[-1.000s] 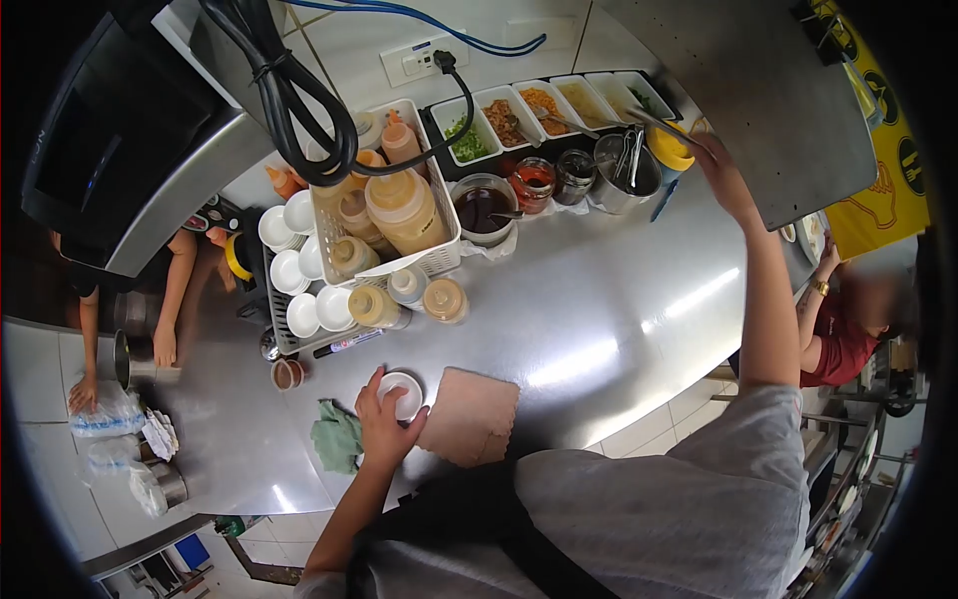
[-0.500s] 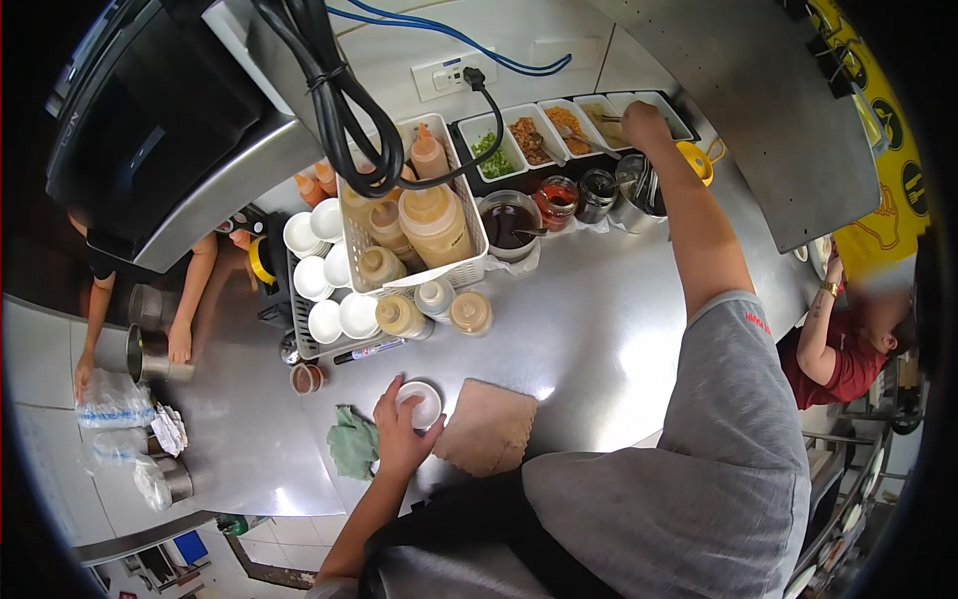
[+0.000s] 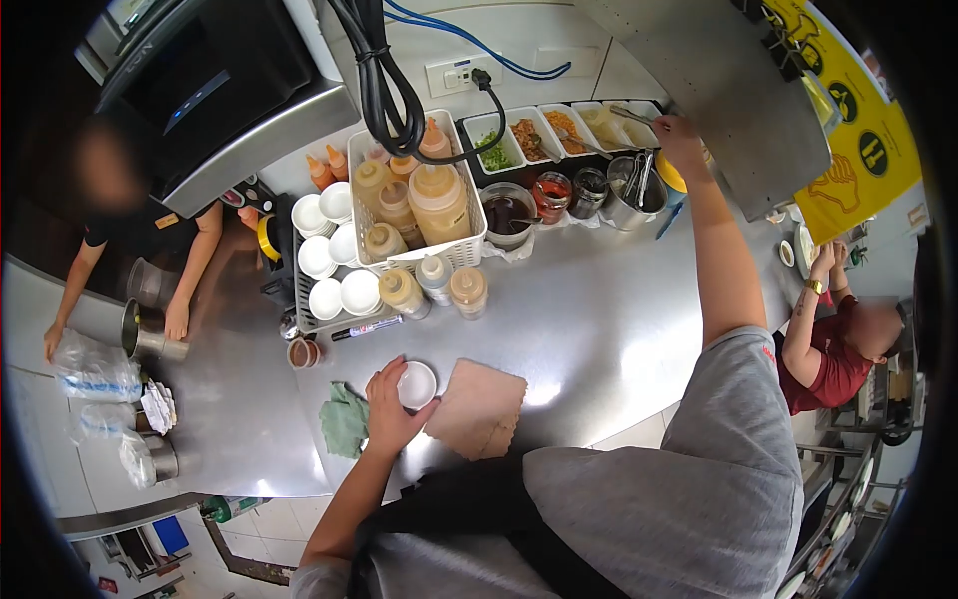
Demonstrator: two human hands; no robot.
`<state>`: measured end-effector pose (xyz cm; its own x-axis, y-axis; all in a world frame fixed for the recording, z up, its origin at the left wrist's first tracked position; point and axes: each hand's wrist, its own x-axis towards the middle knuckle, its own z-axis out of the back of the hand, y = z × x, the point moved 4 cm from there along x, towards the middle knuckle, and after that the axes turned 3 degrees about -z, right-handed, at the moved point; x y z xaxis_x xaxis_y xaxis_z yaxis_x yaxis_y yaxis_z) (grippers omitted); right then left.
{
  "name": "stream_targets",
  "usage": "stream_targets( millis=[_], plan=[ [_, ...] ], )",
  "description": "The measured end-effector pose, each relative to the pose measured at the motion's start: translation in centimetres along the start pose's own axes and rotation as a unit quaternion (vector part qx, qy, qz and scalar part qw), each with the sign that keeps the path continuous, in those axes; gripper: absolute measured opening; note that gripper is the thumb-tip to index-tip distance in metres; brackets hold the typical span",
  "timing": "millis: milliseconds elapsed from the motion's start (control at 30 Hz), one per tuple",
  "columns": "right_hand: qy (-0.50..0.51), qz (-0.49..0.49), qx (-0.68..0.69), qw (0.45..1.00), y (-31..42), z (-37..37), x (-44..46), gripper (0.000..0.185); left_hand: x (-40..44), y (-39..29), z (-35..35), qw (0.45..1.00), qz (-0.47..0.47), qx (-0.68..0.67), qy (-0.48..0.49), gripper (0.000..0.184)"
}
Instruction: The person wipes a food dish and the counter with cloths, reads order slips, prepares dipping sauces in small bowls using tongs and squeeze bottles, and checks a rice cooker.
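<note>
Left hand [image 3: 394,404] curls fingers round a white bowl [image 3: 417,385], likely light, stiff, best rim-held; right hand [image 3: 681,145] clasps a metal utensil [image 3: 631,115].

On the black machine [image 3: 205,90], up-left of our left fingers [image 3: 383,379], we read "ON". Right of our right fingers [image 3: 664,128], the yellow sign [image 3: 848,140] shows hand and cutlery symbols. The marker's print [image 3: 381,326], beyond our left fingers, is too small.

Head view | from above and behind left hand [image 3: 394,411], nearer, and right hand [image 3: 681,143], farther | faces forward and down, wide | counter [image 3: 589,334] beneath hands, wall [image 3: 544,90] beyond
</note>
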<state>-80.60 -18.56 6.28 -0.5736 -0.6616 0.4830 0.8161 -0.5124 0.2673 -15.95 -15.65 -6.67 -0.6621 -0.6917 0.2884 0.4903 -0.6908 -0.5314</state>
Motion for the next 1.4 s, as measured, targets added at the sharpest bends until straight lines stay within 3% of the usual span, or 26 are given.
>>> stream_targets(
  millis=[33,167,267,367,533,633,867,933,1000,1067,1167,1300,1333,1400],
  plan=[
    [-0.013,0.025,0.060,0.998,0.6,0.5,-0.9,0.025,0.0,-0.1,0.1,1.000,-0.004,-0.006,0.003,0.084],
    [0.032,0.004,0.075,0.997,1.7,0.1,-1.9,0.026,0.0,-0.5,0.2,1.000,-0.024,0.005,-0.003,0.090],
    [0.061,0.027,0.040,0.997,2.6,0.1,-1.8,0.028,0.0,-0.5,0.1,1.000,-0.021,0.012,0.000,0.090],
    [0.049,-0.017,0.038,0.998,2.6,0.0,-1.5,0.027,0.1,-0.6,0.2,1.000,-0.019,0.014,0.003,0.089],
    [0.079,0.035,-0.059,0.994,3.4,-1.3,-1.9,0.030,0.0,-0.4,0.1,1.000,-0.009,0.009,0.009,0.087],
    [0.142,-0.017,-0.026,0.989,3.5,-3.7,-1.5,0.031,0.0,-0.4,0.1,1.000,-0.009,0.012,0.009,0.087],
    [0.139,-0.011,-0.044,0.989,4.0,-4.8,-0.9,0.028,0.1,-0.3,0.0,1.000,-0.017,0.016,0.009,0.088],
    [0.070,-0.016,-0.003,0.997,4.2,-2.1,-0.5,0.024,0.1,-0.2,0.0,1.000,-0.007,0.017,0.014,0.089],
    [0.093,-0.074,0.020,0.993,3.7,-0.9,-0.1,0.023,0.1,-0.3,0.1,1.000,-0.007,0.015,0.015,0.090],
    [0.078,-0.018,0.046,0.996,3.8,0.5,-0.1,0.025,0.1,-0.5,0.2,1.000,-0.009,0.013,0.014,0.090],
    [0.004,0.002,-0.034,0.999,2.4,0.7,0.1,0.026,0.2,-0.6,0.2,1.000,-0.009,0.012,0.015,0.091],
    [-0.024,-0.009,-0.003,1.000,0.5,-0.9,-3.2,0.025,-1.2,0.2,-0.1,1.000,0.010,0.003,0.025,0.091],
    [-0.088,0.059,-0.086,0.991,-1.8,-4.2,-4.4,0.025,-0.7,0.6,-0.4,0.999,0.020,0.007,0.028,0.089],
    [-0.185,0.080,-0.085,0.976,-0.3,-1.4,-2.1,0.024,-0.8,1.0,-0.4,0.999,0.013,-0.032,-0.010,0.088]
  ],
)
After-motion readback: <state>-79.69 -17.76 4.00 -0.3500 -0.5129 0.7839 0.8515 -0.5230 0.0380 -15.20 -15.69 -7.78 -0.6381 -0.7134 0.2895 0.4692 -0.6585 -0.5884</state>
